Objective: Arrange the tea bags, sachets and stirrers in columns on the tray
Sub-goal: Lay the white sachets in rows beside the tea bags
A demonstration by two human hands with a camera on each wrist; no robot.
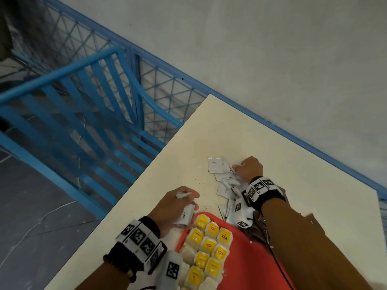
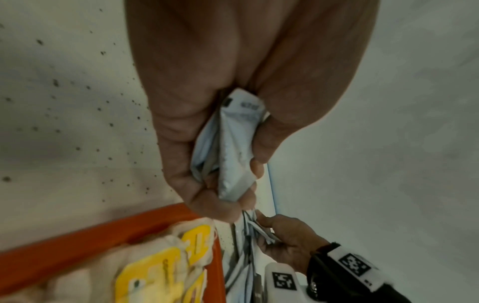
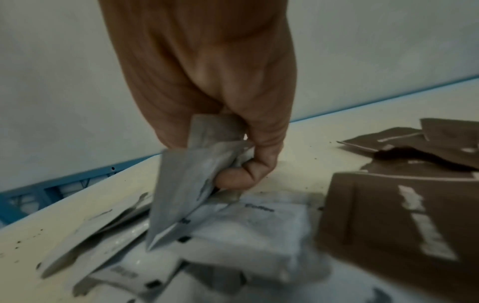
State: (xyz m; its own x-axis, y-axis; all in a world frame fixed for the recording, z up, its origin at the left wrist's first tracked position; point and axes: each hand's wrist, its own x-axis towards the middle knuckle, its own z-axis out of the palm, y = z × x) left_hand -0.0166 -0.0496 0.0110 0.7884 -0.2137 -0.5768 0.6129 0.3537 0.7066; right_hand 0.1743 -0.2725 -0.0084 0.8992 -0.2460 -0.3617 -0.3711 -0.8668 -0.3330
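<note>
A red tray (image 1: 249, 262) lies at the near edge of the table, with yellow-tagged tea bags (image 1: 207, 243) laid in columns on its left part. My left hand (image 1: 178, 204) hovers just beyond the tray's far left corner and grips a small bunch of white coffee sachets (image 2: 233, 147). Further out, my right hand (image 1: 249, 168) pinches white sachets (image 3: 186, 184) lifted from the loose pile of white sachets (image 1: 226, 185) on the table. Brown sachets (image 3: 404, 205) lie to the right of that pile. No stirrers can be made out.
The cream table (image 1: 282, 143) is speckled with dark crumbs. A white wall runs behind it. A blue metal railing (image 1: 83, 114) and a stairwell drop off past the table's left edge. The right part of the red tray is bare.
</note>
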